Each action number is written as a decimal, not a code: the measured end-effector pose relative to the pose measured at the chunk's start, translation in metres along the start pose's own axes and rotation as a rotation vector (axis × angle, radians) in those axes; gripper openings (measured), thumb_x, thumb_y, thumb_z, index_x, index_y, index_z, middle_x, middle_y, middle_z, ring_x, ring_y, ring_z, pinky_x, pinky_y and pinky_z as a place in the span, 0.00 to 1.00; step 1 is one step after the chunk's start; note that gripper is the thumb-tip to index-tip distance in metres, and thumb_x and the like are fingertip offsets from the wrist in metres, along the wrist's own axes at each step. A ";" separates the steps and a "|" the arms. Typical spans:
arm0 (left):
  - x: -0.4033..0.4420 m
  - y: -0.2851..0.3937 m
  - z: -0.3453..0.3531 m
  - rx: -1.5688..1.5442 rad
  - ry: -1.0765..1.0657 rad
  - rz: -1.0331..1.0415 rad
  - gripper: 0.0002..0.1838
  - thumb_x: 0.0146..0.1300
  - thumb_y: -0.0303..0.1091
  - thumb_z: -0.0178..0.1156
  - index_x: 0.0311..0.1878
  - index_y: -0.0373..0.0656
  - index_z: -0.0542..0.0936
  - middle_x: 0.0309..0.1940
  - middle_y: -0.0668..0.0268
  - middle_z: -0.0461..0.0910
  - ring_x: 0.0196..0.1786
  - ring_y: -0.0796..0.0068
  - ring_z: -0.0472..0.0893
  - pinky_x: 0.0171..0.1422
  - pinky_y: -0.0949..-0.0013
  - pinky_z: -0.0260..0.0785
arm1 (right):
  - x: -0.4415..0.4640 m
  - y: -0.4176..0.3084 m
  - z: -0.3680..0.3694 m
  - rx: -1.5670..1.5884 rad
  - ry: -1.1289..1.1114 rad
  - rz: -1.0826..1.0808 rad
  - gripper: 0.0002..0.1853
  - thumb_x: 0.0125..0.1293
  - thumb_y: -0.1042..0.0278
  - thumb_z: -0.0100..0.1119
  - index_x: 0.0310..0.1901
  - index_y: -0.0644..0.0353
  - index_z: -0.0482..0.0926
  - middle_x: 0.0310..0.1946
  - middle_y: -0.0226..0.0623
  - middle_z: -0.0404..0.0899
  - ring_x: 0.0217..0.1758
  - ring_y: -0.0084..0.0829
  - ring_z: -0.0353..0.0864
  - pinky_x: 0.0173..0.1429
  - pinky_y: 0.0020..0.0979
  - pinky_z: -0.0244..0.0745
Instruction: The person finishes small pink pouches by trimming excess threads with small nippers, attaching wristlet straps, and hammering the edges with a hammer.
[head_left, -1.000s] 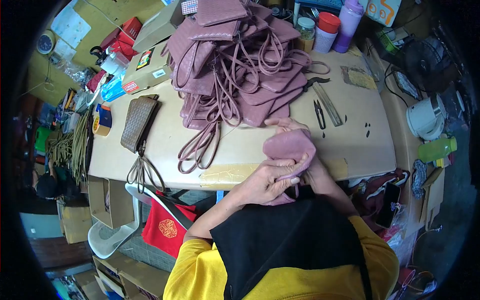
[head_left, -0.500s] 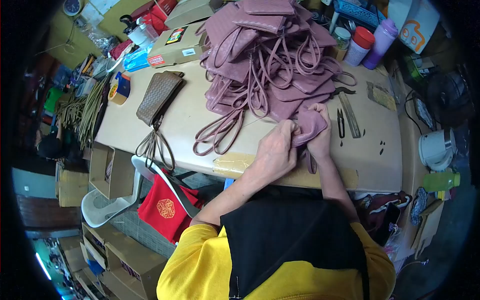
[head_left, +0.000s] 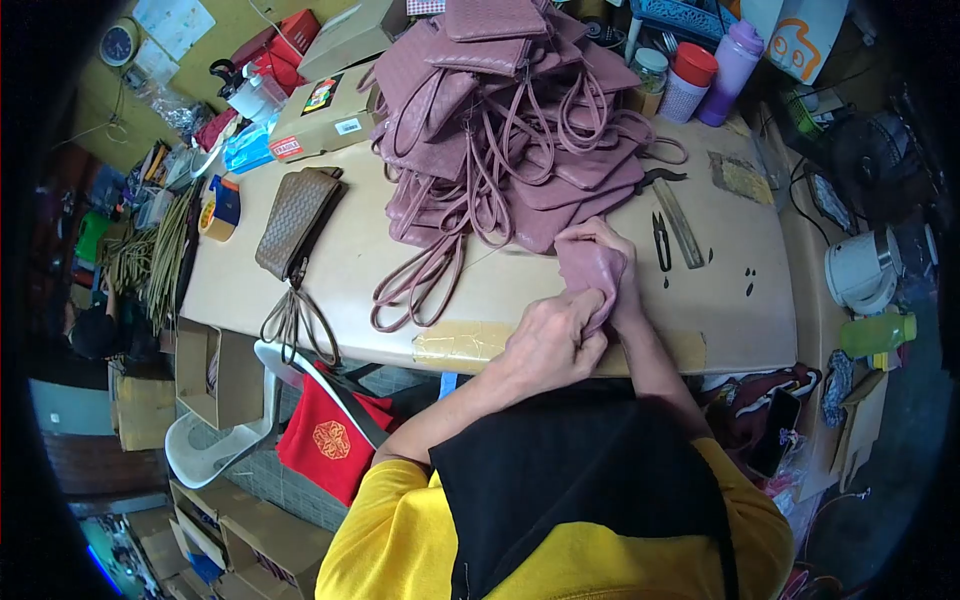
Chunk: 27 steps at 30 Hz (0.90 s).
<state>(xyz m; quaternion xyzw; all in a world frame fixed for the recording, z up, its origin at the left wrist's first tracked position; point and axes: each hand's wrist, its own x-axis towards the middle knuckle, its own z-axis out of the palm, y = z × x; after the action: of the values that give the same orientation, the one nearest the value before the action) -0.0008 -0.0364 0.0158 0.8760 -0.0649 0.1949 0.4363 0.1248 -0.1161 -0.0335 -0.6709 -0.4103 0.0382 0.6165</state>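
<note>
1. Fingers (head_left: 597, 303) of the left hand (head_left: 553, 342) are curled in and gripping the near part of a mauve leather-like pouch (head_left: 590, 270); we cannot see every fingertip
2. The right hand (head_left: 617, 240) is closed around the far side of that pouch, its fingers bent over the upper edge — so we see it gripped from two sides
3. We find the pouch raised between both hands, near the front edge of the worktable (head_left: 745, 325) and just short of the heap of mauve pouches (head_left: 430, 110)
4. Half a second ago we saw it bunched small, with a strap hanging below; now more of its face stands up between the hands, and we cannot make out the strap
5. A second ago it lay lower, across the table edge and towards the black apron (head_left: 570, 465); now we see it farther forward
6. We judge that the grip and the pouch's shape have altered while both hands kept hold — the handling is still under way, with the pouch not set down
7. Around the hands, we see the black thread snips (head_left: 661, 243) and a flat ruler-like strip (head_left: 680, 230) to the right, and the brown woven pouch (head_left: 298, 222) well apart to the left, all lying where they were
</note>
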 end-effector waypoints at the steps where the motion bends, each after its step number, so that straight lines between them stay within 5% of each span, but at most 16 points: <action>1: -0.004 0.002 0.002 0.009 -0.005 -0.011 0.10 0.45 0.22 0.57 0.30 0.38 0.67 0.22 0.52 0.70 0.27 0.47 0.73 0.31 0.56 0.64 | -0.002 -0.004 0.002 0.027 0.050 0.041 0.17 0.54 0.58 0.58 0.35 0.68 0.77 0.30 0.36 0.78 0.37 0.24 0.77 0.41 0.26 0.72; 5: -0.002 0.010 0.006 0.157 -0.002 -0.004 0.11 0.48 0.25 0.61 0.31 0.39 0.69 0.25 0.55 0.71 0.27 0.53 0.74 0.31 0.60 0.66 | -0.007 0.006 0.010 0.068 0.140 0.051 0.15 0.54 0.59 0.57 0.31 0.65 0.75 0.26 0.35 0.75 0.34 0.24 0.76 0.39 0.25 0.70; 6: -0.001 0.013 0.003 0.161 -0.003 0.000 0.11 0.48 0.25 0.61 0.31 0.39 0.69 0.25 0.55 0.71 0.27 0.53 0.74 0.31 0.60 0.66 | -0.004 0.007 0.011 0.300 0.143 0.140 0.16 0.54 0.57 0.57 0.28 0.64 0.73 0.23 0.33 0.72 0.32 0.24 0.75 0.37 0.25 0.69; 8: 0.001 0.017 -0.005 -0.190 -0.053 0.059 0.11 0.52 0.29 0.64 0.35 0.39 0.71 0.26 0.62 0.71 0.27 0.66 0.74 0.31 0.67 0.66 | 0.005 -0.006 0.006 0.526 0.143 0.222 0.17 0.55 0.55 0.57 0.25 0.63 0.72 0.20 0.31 0.69 0.30 0.23 0.73 0.36 0.24 0.68; 10: -0.011 0.003 -0.002 -0.387 0.248 -0.119 0.09 0.60 0.32 0.62 0.39 0.39 0.74 0.31 0.71 0.71 0.33 0.82 0.70 0.39 0.75 0.64 | 0.013 -0.036 -0.007 -0.802 -0.123 -0.358 0.17 0.57 0.55 0.59 0.25 0.60 0.69 0.19 0.26 0.64 0.28 0.20 0.70 0.34 0.22 0.66; 11: -0.008 -0.008 -0.001 -0.433 0.375 -0.154 0.09 0.61 0.31 0.61 0.40 0.37 0.76 0.33 0.70 0.72 0.35 0.82 0.71 0.42 0.77 0.64 | 0.001 -0.017 0.001 -0.334 -0.054 -0.134 0.12 0.58 0.66 0.62 0.28 0.61 0.70 0.23 0.26 0.68 0.31 0.19 0.72 0.36 0.19 0.67; 12: -0.002 -0.018 -0.001 -0.475 0.506 -0.192 0.08 0.63 0.30 0.60 0.41 0.35 0.77 0.35 0.70 0.74 0.37 0.82 0.72 0.45 0.78 0.64 | -0.003 -0.017 0.008 -0.336 -0.058 -0.133 0.12 0.58 0.66 0.62 0.28 0.61 0.70 0.23 0.26 0.68 0.31 0.19 0.72 0.36 0.19 0.67; 15: 0.005 -0.032 0.003 -0.642 0.397 -0.221 0.10 0.63 0.29 0.60 0.44 0.34 0.80 0.40 0.68 0.76 0.40 0.82 0.73 0.48 0.79 0.64 | -0.010 -0.013 0.025 0.818 0.181 0.154 0.09 0.56 0.79 0.63 0.31 0.63 0.69 0.28 0.31 0.73 0.30 0.20 0.74 0.34 0.22 0.71; 19: -0.001 -0.036 0.006 -1.023 0.349 -0.352 0.10 0.62 0.33 0.63 0.42 0.37 0.81 0.37 0.69 0.79 0.40 0.83 0.75 0.49 0.78 0.65 | -0.021 -0.008 0.024 0.859 0.198 0.107 0.09 0.57 0.77 0.62 0.33 0.63 0.69 0.28 0.31 0.73 0.27 0.20 0.74 0.32 0.22 0.72; 22: -0.007 -0.041 0.014 -1.356 0.266 -0.359 0.07 0.61 0.33 0.63 0.36 0.40 0.79 0.34 0.71 0.79 0.37 0.84 0.74 0.46 0.79 0.65 | -0.027 -0.012 0.019 0.387 0.205 -0.040 0.08 0.57 0.77 0.62 0.34 0.65 0.72 0.30 0.32 0.76 0.29 0.21 0.75 0.34 0.22 0.73; 24: -0.005 -0.040 0.014 -1.377 0.270 -0.368 0.07 0.61 0.33 0.64 0.34 0.41 0.78 0.33 0.72 0.78 0.36 0.84 0.74 0.45 0.78 0.65 | -0.025 -0.034 0.017 0.886 0.293 0.371 0.08 0.56 0.76 0.62 0.37 0.68 0.76 0.30 0.36 0.79 0.31 0.22 0.77 0.35 0.24 0.73; 27: -0.004 -0.038 0.000 -1.336 0.250 -0.372 0.07 0.61 0.34 0.64 0.33 0.43 0.78 0.31 0.74 0.78 0.34 0.86 0.73 0.43 0.80 0.64 | -0.015 -0.048 0.018 0.504 0.210 0.319 0.11 0.55 0.76 0.60 0.40 0.69 0.78 0.31 0.37 0.81 0.33 0.23 0.79 0.38 0.24 0.73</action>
<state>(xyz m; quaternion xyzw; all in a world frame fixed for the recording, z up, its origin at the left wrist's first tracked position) 0.0066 -0.0135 -0.0141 0.3883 0.0309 0.1345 0.9111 0.0807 -0.1158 -0.0031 -0.5533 -0.2115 0.1653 0.7886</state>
